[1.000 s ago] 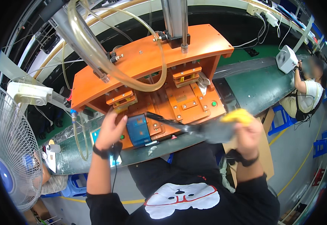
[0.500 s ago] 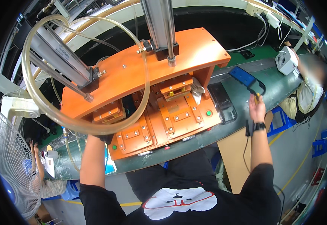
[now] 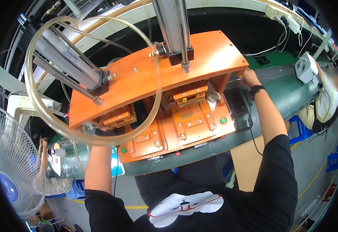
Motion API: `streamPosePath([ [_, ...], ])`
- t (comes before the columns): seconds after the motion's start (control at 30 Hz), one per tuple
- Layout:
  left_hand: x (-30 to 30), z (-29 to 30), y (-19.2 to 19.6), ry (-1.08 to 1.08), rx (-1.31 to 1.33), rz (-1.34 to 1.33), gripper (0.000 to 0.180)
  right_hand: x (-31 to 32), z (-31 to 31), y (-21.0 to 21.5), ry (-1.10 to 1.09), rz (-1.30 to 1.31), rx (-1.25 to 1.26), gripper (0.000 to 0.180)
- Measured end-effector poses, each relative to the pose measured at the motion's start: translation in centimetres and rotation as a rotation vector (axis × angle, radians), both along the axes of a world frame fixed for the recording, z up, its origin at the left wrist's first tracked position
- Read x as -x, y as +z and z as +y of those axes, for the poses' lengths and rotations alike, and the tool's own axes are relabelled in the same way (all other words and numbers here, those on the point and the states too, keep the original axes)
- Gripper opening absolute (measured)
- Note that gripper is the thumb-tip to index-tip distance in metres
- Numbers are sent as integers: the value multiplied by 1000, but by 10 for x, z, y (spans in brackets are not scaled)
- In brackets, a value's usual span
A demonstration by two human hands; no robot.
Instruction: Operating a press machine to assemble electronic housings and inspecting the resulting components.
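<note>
A two-station orange press (image 3: 184,54) stands on the bench before me, with silver cylinders (image 3: 175,27) on its top plate. At the press's far right end is my right hand (image 3: 250,78), fingers curled in at the edge of the upper plate. Their tips are partly hidden, and what they hold does not show. A black band circles that wrist. My left hand (image 3: 104,132) is at the press's left end, beneath the looping clear hose (image 3: 95,138). Hose and press hide its fingers. Beside the press's right side lies a black tray (image 3: 240,110).
On the left stands a white fan (image 3: 16,162). A small white box fan (image 3: 306,68) sits at the bench's far right, near a seated person (image 3: 325,104). Brown board (image 3: 250,162) leans below the bench's front edge. Green buttons (image 3: 223,120) are on the press base.
My right hand has moved inward and away from me, to the press's right end. The blue panel with a black frame that it held is out of sight. My left hand stays at the left end.
</note>
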State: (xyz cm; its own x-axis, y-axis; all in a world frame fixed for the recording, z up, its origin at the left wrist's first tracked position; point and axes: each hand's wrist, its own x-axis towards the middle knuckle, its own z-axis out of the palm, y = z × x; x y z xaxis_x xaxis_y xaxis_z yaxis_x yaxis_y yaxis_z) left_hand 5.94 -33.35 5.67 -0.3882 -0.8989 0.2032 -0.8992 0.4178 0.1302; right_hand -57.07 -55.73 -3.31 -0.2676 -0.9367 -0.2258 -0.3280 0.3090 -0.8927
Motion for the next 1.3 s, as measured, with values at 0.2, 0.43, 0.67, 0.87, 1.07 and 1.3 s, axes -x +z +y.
streamPosePath([
  [0.2, 20, -22, 8, -48, -62, 51, 45, 73, 102, -41, -77, -225, 48, 29],
  [0.43, 50, -10, 12, -23, -95, 46, 46, 91, 159, -79, -165, -459, 338, 26],
  [0.67, 67, -13, 24, 95, -118, 27, 47, 100, 153, -90, -201, -391, 386, 23],
  [0.87, 58, 4, 35, 92, -174, 47, 48, 92, 152, -94, -213, -407, 400, 22],
  [1.07, 93, 27, 64, 286, -452, 441, 45, 104, 151, -95, -205, -410, 398, 24],
  [1.3, 95, 95, 25, 158, -65, 436, 57, 81, 164, -62, -137, -267, 368, 19],
])
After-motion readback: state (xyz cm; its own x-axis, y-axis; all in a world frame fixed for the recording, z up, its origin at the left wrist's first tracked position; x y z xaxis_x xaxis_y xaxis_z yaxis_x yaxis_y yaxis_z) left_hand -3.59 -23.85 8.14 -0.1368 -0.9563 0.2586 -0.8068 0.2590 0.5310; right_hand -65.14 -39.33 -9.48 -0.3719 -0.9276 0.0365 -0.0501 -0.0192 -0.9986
